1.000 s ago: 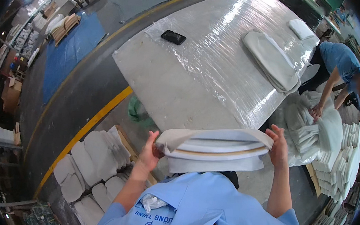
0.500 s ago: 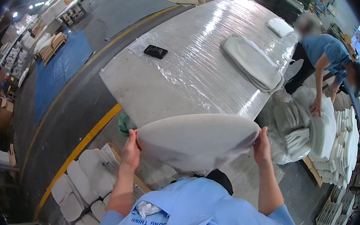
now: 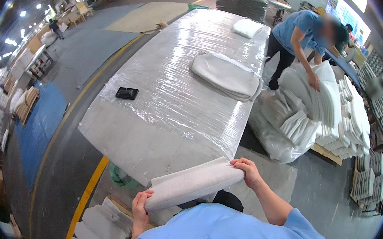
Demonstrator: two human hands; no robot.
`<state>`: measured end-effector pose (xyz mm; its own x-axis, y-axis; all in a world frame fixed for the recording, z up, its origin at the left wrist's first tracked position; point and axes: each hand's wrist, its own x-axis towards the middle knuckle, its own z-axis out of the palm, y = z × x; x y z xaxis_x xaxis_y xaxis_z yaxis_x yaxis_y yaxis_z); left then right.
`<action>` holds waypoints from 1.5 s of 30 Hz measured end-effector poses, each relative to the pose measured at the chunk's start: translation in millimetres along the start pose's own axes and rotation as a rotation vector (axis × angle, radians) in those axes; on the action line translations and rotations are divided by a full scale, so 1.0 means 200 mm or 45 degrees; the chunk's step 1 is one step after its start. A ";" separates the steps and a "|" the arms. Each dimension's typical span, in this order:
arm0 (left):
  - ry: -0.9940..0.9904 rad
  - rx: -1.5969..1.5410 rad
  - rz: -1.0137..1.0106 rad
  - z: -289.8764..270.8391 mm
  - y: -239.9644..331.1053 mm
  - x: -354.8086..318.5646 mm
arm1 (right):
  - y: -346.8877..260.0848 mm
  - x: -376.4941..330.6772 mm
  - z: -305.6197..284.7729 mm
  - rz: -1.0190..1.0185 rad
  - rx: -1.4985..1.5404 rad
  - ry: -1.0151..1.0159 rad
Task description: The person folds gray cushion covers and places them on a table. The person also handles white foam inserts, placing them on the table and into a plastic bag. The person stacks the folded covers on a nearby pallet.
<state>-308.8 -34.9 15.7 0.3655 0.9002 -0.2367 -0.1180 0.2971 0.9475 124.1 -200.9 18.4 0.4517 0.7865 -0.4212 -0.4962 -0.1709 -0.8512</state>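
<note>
Cushion [image 3: 197,183], pale and long, is held tilted between the two hands, in front of the blue shirt [image 3: 245,230] and by the near end of the bench [image 3: 120,135]. The left hand [image 3: 140,204] grips one end; the right hand [image 3: 247,171] grasps the other near its upper edge. With support seemingly only at the ends, the middle could sag or the fabric slip if either grip loosens, perhaps dropping it to the floor [image 3: 314,186]. Clear film [image 3: 196,120], glossy and wrinkled, covers much of the bench and could let things skid; a black handset [image 3: 126,93], grey cushions [image 3: 225,76] and a white bundle [image 3: 247,28] lie there. Rightward, a co-worker [image 3: 296,33] leans over white padding [image 3: 311,92]; a yellow line [image 3: 86,201] marks the floor.
</note>
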 end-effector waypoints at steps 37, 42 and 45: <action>-0.642 1.625 0.327 0.65 -0.09 0.57 | 0.06 0.27 0.22 -0.291 -1.494 -0.171; -0.705 1.688 0.230 0.69 -0.11 0.58 | 0.01 0.36 0.35 0.076 -1.799 -0.181; -0.601 1.416 0.121 0.68 -0.14 0.60 | -0.02 0.43 0.42 0.184 -1.853 -0.201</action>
<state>-136.2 21.6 -9.1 0.7266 0.6298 -0.2744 0.6105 -0.4087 0.6784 102.3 -82.0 11.1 0.3327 0.7499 -0.5718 0.6814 -0.6103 -0.4039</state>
